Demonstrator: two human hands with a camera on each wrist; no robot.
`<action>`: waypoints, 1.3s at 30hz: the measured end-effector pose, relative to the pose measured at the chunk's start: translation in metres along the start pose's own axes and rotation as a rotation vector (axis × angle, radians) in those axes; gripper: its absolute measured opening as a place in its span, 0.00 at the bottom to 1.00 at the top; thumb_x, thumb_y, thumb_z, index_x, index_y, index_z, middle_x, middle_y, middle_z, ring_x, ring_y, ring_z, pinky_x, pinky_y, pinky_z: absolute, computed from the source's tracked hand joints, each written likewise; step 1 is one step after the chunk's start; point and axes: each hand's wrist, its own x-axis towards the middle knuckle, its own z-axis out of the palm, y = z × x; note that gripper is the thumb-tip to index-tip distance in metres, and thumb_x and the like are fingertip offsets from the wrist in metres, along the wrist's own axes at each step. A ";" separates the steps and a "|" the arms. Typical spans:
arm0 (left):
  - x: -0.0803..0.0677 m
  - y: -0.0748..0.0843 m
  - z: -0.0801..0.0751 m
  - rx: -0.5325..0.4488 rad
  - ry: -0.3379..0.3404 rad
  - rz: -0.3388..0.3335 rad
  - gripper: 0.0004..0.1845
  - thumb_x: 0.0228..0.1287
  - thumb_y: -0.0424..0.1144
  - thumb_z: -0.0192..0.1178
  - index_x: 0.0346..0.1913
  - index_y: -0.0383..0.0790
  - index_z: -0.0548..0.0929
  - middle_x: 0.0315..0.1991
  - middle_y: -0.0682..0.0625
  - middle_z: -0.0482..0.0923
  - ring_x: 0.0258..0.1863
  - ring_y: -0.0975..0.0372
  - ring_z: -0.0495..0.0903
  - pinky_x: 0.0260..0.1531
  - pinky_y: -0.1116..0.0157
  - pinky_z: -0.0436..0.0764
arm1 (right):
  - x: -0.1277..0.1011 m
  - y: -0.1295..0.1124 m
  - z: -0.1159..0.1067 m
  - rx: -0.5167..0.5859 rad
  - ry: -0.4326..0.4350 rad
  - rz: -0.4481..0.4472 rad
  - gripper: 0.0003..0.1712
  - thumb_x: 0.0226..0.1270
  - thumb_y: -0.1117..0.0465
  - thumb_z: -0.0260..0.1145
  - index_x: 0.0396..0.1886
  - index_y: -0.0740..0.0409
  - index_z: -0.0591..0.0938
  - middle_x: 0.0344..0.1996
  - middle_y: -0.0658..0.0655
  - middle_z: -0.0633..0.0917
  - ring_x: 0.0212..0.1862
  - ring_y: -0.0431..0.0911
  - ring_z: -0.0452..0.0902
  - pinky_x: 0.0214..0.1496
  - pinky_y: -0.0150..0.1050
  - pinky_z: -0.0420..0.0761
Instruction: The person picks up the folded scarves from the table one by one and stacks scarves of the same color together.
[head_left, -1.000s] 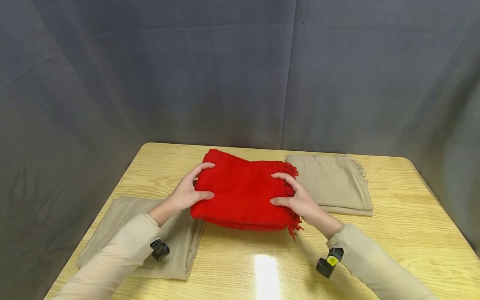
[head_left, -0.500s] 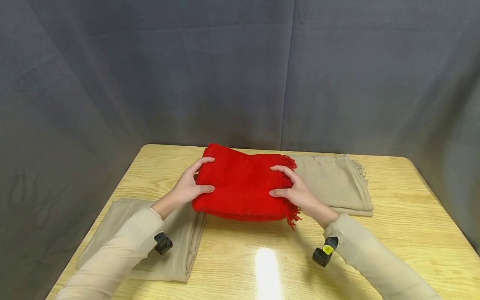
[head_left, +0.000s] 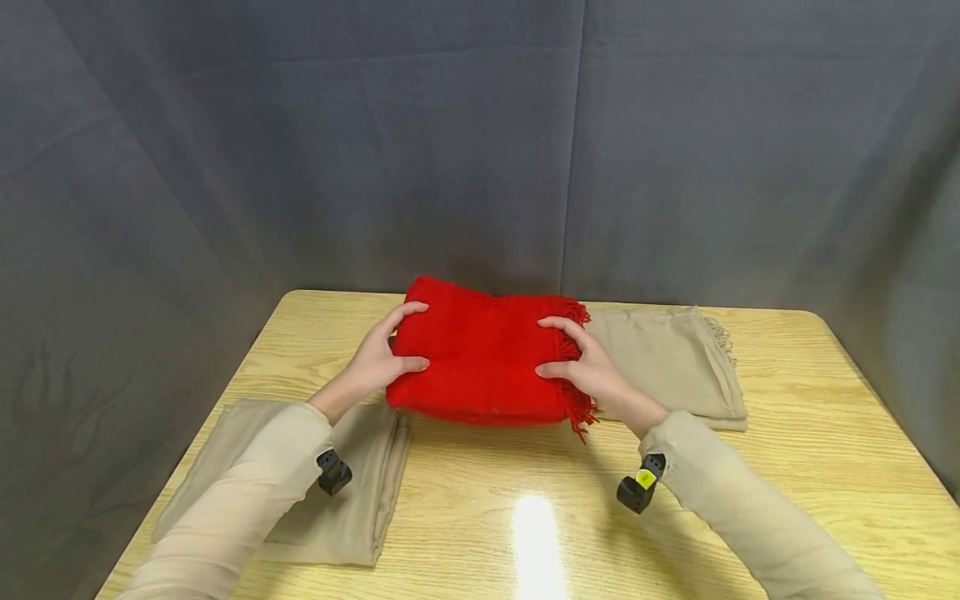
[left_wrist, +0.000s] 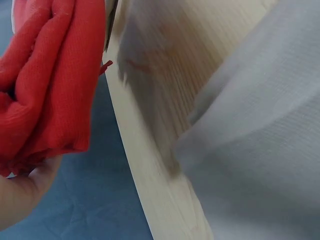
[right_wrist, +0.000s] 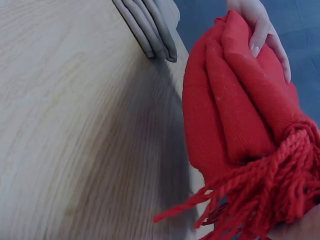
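Note:
A folded red scarf (head_left: 480, 358) with a twisted fringe along its right end is held up over the table, its layers stacked in the right wrist view. My left hand (head_left: 377, 360) grips its left end, thumb and fingers spread on the top face and the rest passing out of sight. At the fringed end, my right hand (head_left: 596, 371) holds it in the same way. Loose fringe strands (right_wrist: 280, 185) hang down beside the right hand. Bare table shows beneath the scarf in both wrist views.
One folded beige cloth (head_left: 352, 500) lies at the table's left, partly under the left sleeve. Another beige scarf (head_left: 660, 358), with a fringe on its right edge, lies at the back right. Behind the wooden table (head_left: 817, 467) hangs a grey curtain (head_left: 480, 150).
Both hands have carried the red scarf farther back, toward the table's far edge, and slightly left at the right end. The grip looks the same. The beige cloths have stayed put.

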 end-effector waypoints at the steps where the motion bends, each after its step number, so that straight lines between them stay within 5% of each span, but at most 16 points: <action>1: 0.001 0.000 0.000 -0.002 0.002 0.006 0.37 0.47 0.19 0.61 0.62 0.44 0.64 0.54 0.39 0.66 0.47 0.46 0.71 0.36 0.59 0.79 | 0.001 0.000 0.000 -0.008 0.002 -0.005 0.34 0.51 0.72 0.64 0.60 0.52 0.68 0.53 0.59 0.70 0.49 0.51 0.68 0.45 0.40 0.74; 39: 0.036 -0.022 -0.001 0.114 0.118 -0.008 0.35 0.48 0.20 0.61 0.61 0.44 0.66 0.52 0.41 0.68 0.46 0.50 0.70 0.38 0.58 0.78 | 0.044 0.012 0.004 -0.056 0.077 0.029 0.35 0.50 0.75 0.63 0.61 0.56 0.68 0.57 0.59 0.67 0.54 0.53 0.64 0.55 0.44 0.66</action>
